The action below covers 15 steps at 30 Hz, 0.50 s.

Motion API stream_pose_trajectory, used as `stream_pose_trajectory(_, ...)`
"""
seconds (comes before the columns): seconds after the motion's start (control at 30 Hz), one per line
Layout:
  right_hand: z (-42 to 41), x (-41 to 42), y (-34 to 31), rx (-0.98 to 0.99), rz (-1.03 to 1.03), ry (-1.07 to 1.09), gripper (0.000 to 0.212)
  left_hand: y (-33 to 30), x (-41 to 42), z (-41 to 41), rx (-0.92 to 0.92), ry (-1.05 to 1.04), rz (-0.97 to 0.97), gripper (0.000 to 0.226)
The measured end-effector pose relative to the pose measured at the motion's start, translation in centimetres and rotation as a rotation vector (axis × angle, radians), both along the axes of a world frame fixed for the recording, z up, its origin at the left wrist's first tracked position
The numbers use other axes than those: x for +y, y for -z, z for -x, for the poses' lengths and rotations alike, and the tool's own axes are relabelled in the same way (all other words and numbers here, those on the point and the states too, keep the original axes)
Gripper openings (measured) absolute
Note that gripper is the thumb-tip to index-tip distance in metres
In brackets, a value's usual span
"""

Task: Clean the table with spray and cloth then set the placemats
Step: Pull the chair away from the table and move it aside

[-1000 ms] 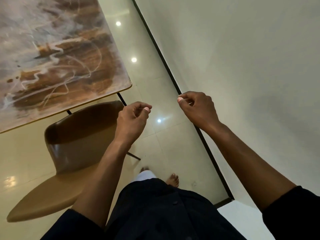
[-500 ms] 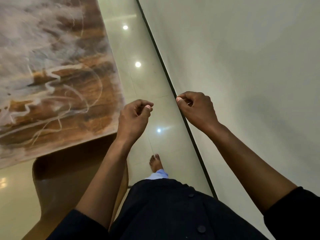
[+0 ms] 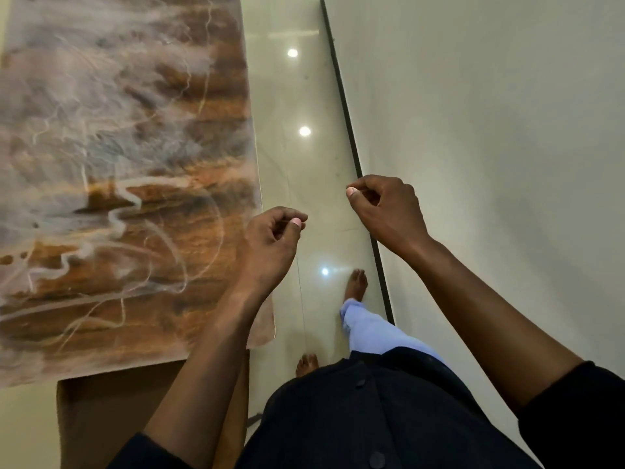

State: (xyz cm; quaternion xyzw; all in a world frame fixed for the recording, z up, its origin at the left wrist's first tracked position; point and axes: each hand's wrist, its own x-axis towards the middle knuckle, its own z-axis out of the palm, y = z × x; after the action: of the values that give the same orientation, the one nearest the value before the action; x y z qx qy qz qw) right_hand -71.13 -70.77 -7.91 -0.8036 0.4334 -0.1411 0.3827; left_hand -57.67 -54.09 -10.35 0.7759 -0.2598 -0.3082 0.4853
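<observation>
The table [image 3: 111, 184], with a marbled brown and white top, fills the left side of the head view. My left hand [image 3: 270, 245] is raised just off the table's right edge, fingers curled with the thumb against the index finger, holding nothing. My right hand [image 3: 385, 211] is raised over the floor by the wall, curled the same way and also holding nothing. No spray, cloth or placemat is in view.
A brown chair [image 3: 111, 418] is tucked under the table's near edge at the lower left. A narrow strip of glossy tiled floor [image 3: 297, 170] runs between the table and the white wall [image 3: 490, 130], which has a black skirting. My bare feet are on that strip.
I have walked forward along the gap between table and wall. The table now fills more of the left and the chair has slid to the bottom edge. Both hands stay curled.
</observation>
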Motion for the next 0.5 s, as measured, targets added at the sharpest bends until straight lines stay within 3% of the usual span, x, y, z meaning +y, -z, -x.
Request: stream_pose_trajectory(0.5, -24.5, -26.1, -0.8, -0.102, 0.002, -0.275, 0.022, -2.5, -22.8, -14.7, -0.018, -0.353, 0.017, 0.021)
